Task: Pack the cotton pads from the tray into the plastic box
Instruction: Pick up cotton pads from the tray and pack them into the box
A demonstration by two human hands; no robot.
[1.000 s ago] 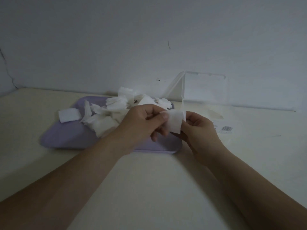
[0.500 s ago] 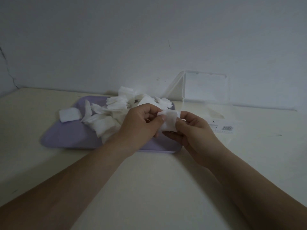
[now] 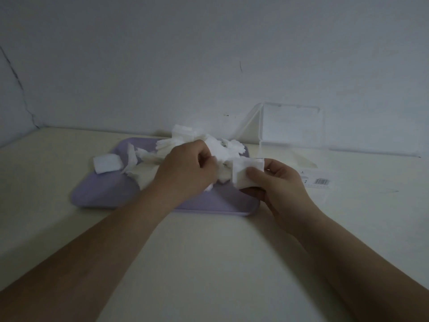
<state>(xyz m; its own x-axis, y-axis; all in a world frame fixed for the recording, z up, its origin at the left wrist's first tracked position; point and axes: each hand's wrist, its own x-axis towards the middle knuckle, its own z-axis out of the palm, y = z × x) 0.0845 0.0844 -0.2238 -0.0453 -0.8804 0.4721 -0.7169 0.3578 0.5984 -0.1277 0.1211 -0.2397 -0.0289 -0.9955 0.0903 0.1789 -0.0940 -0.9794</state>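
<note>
A purple tray (image 3: 104, 194) lies on the cream table and bears a heap of white cotton pads (image 3: 185, 140). One pad (image 3: 106, 162) sits apart at the tray's left edge. My left hand (image 3: 185, 175) is over the heap, its fingers curled down onto a pad there. Just right of it, my right hand (image 3: 281, 182) pinches a small stack of pads (image 3: 246, 171) between thumb and fingers above the tray's right end. The clear plastic box (image 3: 290, 156) stands to the right of the tray, its lid (image 3: 292, 126) raised against the wall.
A grey wall runs close behind the tray and box. A barcode label (image 3: 321, 181) shows on the box's near side. Bare tabletop (image 3: 209, 252) stretches in front of the tray, between my forearms.
My left hand has let go of the pads held between both hands and moved left onto the heap. My right hand keeps the stack and has shifted slightly right.
</note>
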